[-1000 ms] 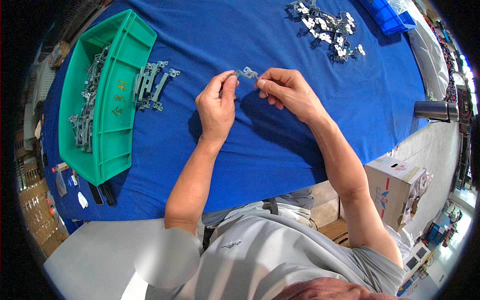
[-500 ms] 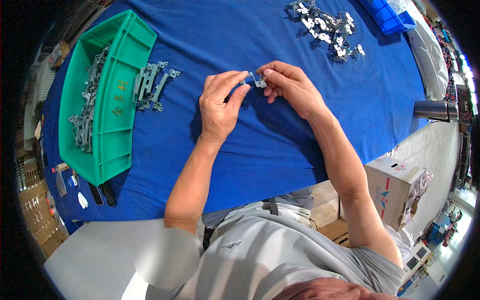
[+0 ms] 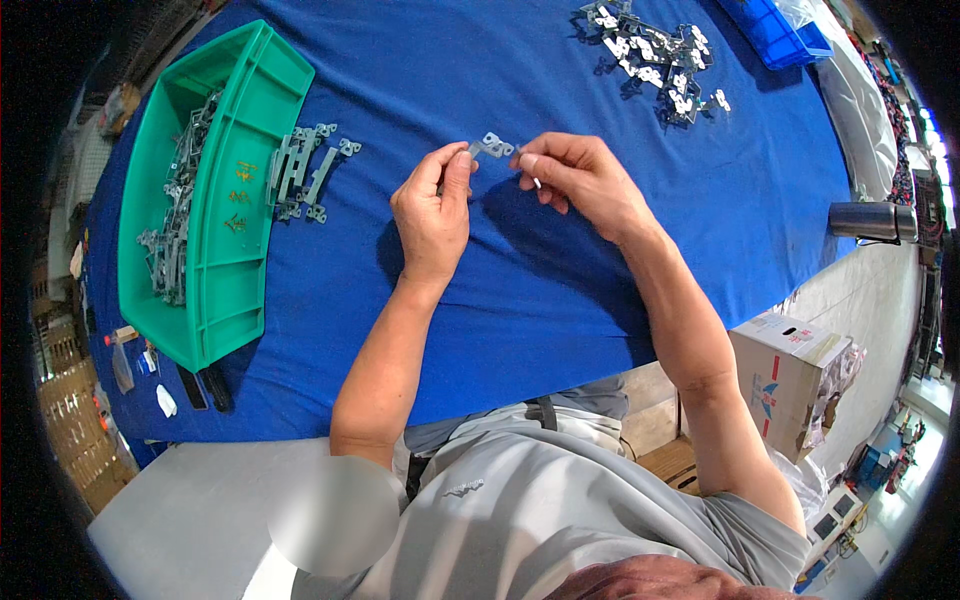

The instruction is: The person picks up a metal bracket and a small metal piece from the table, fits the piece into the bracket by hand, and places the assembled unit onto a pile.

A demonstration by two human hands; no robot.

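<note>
My left hand (image 3: 435, 208) pinches a small grey metal bracket (image 3: 491, 147) between thumb and fingers; the bracket's far end, with holes in it, sticks out toward the right. Just right of it, my right hand (image 3: 582, 180) is closed, thumb against curled fingers, around a small thin piece (image 3: 537, 183) whose pale tip shows below the thumb. Its kind cannot be made out. The right fingertips are close to the bracket's end, with a narrow gap between. Both hands are held above a blue cloth (image 3: 500, 300).
At left, a green plastic bin (image 3: 240, 265) holds many metal brackets (image 3: 180, 210). Beside it lie several loose brackets (image 3: 305, 170). A pile of shinier brackets (image 3: 660, 60) lies far right, near a blue bin (image 3: 775, 35). A metal flask (image 3: 872, 221) is at the right edge.
The bracket has been turned in my left hand, so its holed end now points up and right. My right fingers have come off that end, and the pale tip has come into sight.
</note>
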